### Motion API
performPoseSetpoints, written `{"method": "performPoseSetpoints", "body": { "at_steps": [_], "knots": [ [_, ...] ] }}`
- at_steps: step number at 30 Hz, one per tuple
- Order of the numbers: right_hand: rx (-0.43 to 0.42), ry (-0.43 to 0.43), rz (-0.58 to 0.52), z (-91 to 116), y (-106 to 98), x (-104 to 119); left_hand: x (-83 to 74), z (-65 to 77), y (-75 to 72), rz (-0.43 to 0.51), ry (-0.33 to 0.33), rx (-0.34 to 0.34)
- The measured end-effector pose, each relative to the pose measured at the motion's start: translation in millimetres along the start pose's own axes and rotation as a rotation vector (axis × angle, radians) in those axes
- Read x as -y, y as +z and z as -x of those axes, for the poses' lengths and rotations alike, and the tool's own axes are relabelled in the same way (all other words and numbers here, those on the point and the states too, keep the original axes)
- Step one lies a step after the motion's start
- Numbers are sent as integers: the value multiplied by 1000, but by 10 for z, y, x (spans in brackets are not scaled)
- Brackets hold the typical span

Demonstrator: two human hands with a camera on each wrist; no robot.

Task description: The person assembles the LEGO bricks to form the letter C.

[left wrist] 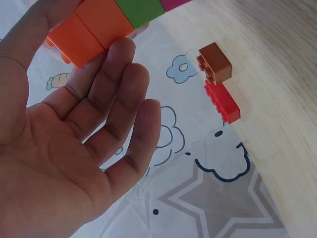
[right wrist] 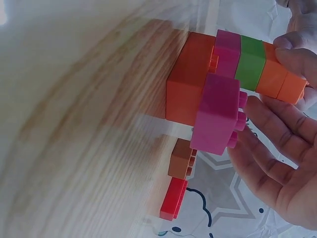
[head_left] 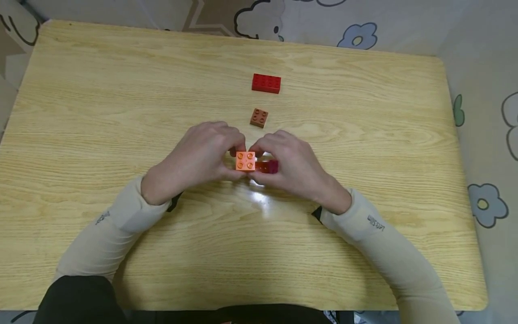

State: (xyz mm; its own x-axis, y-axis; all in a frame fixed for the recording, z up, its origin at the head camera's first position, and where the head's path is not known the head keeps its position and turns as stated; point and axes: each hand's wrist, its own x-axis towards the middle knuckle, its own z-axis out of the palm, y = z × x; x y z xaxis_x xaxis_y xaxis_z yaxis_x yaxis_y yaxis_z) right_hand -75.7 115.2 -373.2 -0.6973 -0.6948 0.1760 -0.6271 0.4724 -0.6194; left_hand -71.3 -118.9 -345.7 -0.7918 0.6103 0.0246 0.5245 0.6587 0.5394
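A tower of toy building bricks stands upright on the table. Its long orange base brick (right wrist: 185,82) carries a magenta brick (right wrist: 215,114) at one end. On the base's other end rise another magenta brick (right wrist: 228,53), a green brick (right wrist: 251,63) and two orange bricks, the top orange brick (head_left: 245,161) showing its studs. My left hand (head_left: 204,155) pinches the top orange bricks between thumb and fingers. From the right, my right hand (head_left: 293,164) holds the same upper bricks by thumb and index finger, its other fingers (right wrist: 262,163) spread beside the tower.
Beyond the hands lie a small brown brick (head_left: 259,118) and, farther back, a long red brick (head_left: 266,83). The wooden table (head_left: 121,90) meets a cloth with printed clouds and flowers (head_left: 360,36) at its far and right edges.
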Motion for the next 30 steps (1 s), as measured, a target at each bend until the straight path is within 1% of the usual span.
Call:
{"method": "performPoseSetpoints", "body": {
  "at_steps": [8, 12, 15, 19, 21, 25, 30],
  "knots": [
    [7, -5, 6, -27, 0, 13, 18, 29, -19, -6, -13, 1],
    [56, -7, 12, -42, -53, 15, 17, 29, -18, -18, -2, -3],
    [83, -23, 6, -44, -144, -15, 10, 29, -21, -32, 4, 1],
    [43, -65, -23, -42, -285, -94, 0, 25, -31, -47, 4, 14],
    [15, -68, -31, -47, -341, -137, -8, 18, -37, -51, 3, 21],
    [-20, -30, -26, -73, -397, -235, -25, 5, -40, -54, 1, 28],
    [-59, 12, -3, -148, -388, -360, -34, 0, -43, -76, 6, 36]
  ]
}}
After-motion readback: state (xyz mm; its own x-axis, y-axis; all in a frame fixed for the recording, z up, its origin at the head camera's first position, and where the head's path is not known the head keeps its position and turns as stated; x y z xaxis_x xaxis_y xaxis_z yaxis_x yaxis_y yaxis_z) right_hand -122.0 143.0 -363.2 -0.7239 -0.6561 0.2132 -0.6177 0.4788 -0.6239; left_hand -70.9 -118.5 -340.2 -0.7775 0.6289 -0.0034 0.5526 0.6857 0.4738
